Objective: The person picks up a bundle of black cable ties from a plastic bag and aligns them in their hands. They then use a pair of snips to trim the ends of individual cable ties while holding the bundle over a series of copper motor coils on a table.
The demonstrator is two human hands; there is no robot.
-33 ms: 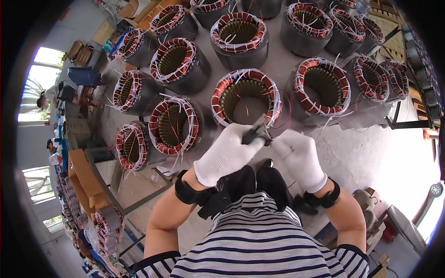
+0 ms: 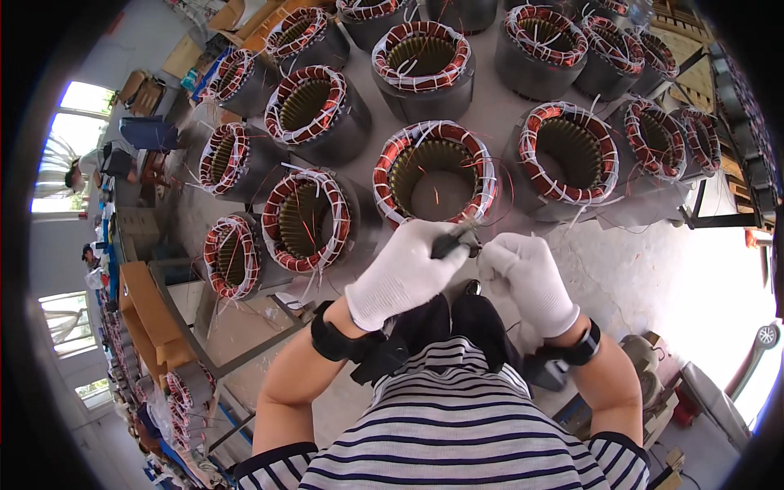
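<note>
My left hand (image 2: 412, 265), in a white knit glove, is closed around a small dark-handled hand tool (image 2: 451, 243). The tool's metal end is blurred, so its exact kind is unclear. Close to its right, my right hand (image 2: 523, 273), gloved too, has its fingers curled together near the tool's end. Whatever its fingertips pinch is too small to make out. Both hands are just in front of the near rim of a motor stator (image 2: 384, 184) with copper windings laced in white cord. A thin red wire (image 2: 511, 192) arcs from its right side.
Several more wound stators stand around it, including one at the right (image 2: 527, 155) and one at the left (image 2: 269, 224), with loose leads sticking out. A metal frame (image 2: 233, 359) and a cardboard box (image 2: 139, 310) are at the left. A dark metal bracket (image 2: 719, 219) juts out at the right.
The tool's metal end has tilted down and slightly right, and my right hand's fingers have turned and curled more. The stators have not moved.
</note>
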